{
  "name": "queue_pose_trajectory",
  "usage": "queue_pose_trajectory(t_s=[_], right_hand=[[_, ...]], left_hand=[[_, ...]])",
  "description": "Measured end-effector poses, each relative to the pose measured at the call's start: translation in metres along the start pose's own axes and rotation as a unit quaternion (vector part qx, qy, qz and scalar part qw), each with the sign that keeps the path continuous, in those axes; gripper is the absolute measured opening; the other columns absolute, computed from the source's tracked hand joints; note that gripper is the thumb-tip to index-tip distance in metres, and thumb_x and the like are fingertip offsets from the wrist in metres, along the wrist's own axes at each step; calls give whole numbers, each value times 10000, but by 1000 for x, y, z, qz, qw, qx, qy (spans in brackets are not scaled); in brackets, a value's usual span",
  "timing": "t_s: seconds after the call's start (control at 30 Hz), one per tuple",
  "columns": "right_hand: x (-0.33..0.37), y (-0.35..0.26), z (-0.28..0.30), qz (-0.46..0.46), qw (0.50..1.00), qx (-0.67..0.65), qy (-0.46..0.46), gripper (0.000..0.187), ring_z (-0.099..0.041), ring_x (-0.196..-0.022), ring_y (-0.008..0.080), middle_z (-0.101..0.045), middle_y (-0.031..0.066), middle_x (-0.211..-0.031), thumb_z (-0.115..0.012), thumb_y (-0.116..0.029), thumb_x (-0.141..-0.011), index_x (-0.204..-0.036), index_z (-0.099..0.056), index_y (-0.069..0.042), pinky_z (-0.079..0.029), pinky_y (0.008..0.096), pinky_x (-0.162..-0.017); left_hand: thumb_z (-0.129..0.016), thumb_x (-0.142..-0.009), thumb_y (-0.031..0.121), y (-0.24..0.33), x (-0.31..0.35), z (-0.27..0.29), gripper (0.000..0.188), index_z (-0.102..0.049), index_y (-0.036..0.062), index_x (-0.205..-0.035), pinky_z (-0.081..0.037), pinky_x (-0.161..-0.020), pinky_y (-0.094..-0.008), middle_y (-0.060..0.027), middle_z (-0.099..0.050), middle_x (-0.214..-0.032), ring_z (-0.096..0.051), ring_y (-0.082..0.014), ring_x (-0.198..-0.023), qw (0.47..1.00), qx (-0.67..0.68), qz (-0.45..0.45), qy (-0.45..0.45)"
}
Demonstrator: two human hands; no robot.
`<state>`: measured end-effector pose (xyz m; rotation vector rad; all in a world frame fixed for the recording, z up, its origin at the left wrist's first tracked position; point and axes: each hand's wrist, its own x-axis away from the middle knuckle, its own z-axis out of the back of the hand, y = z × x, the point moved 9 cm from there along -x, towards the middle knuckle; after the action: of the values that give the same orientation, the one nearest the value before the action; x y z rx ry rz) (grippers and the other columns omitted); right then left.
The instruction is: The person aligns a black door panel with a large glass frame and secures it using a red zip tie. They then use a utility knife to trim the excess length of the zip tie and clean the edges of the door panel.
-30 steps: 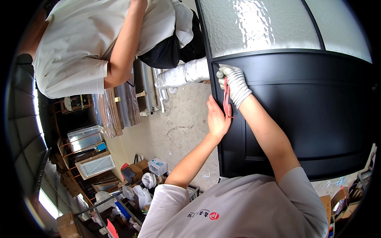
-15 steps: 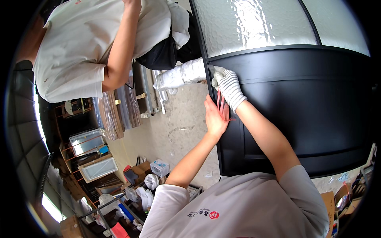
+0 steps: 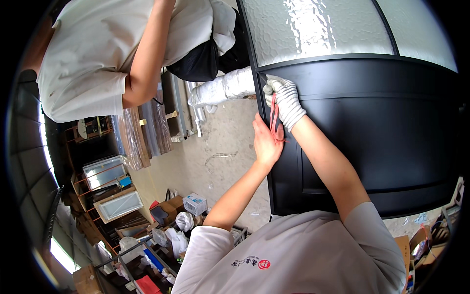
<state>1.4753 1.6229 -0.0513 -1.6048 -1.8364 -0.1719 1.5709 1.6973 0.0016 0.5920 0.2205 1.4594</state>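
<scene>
My right hand (image 3: pixel 286 102), in a white and grey striped glove, is closed near the left edge of a black door panel (image 3: pixel 362 142). Thin red strands (image 3: pixel 274 120) run from its fingers down to my bare left hand (image 3: pixel 268 146). That left hand lies along the panel's edge, fingers stretched forward and thumb apart, the strands passing between them. Whatever else the glove may cover cannot be made out. Textured glass (image 3: pixel 274 34) fills the panel's far part.
Another person in a white shirt (image 3: pixel 93 54) leans in at the far left. A wrapped roll (image 3: pixel 223 88) lies beside the panel's edge. On the left are wrapped boards (image 3: pixel 134 139), framed panes (image 3: pixel 120 206) and a cluttered cart (image 3: pixel 156 259). Cardboard boxes (image 3: pixel 404 250) stand at lower right.
My right hand has shifted slightly, and the red strands stretch higher toward its fingers. My left hand stays nearly in place. The view has moved a little.
</scene>
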Motion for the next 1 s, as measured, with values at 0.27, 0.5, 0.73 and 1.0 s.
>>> queue_pose_trajectory(t_s=[0.27, 0.5, 0.73, 1.0], right_hand=[[32, -9, -27, 57, 982, 127, -131, 316, -341, -451, 26, -441, -58, -582, -440, -149, -942, -1194, -568, -7, -290, 179, -405], [121, -9, 6, 50, 980, 165, -96, 289, -402, -505, 33, -497, -42, -679, -565, -168, -913, -1154, -542, -9, -342, 179, -444], [246, -32, 80, 123, 959, 254, -6, 176, -403, -490, 41, -448, -40, -571, -555, -201, -906, -800, -520, -66, -340, 215, -453], [399, 11, 194, 240, 888, 308, 242, 225, -441, -527, 97, -486, -2, -593, -609, -208, -860, -735, -553, -30, -393, 282, -500]], left_hand=[[-549, -870, 296, -2, 3, 0, 719, -172, -101, -1335, -435, -836, -475, -323, -372, -1206, -501, -491, -989, 1000, 5, -26, 9], [-594, -809, 238, -7, 8, -3, 771, -198, -145, -1349, -369, -998, -427, -360, -353, -1294, -425, -464, -1165, 988, -78, -111, 68], [-527, -877, 343, 5, 3, 1, 725, -255, -177, -1303, -352, -1007, -441, -376, -375, -1265, -424, -471, -1164, 984, -49, -143, 95], [-540, -878, 357, -9, 1, -2, 760, -229, -176, -1321, -302, -1038, -437, -361, -367, -1276, -397, -449, -1183, 972, -52, -202, 111]])
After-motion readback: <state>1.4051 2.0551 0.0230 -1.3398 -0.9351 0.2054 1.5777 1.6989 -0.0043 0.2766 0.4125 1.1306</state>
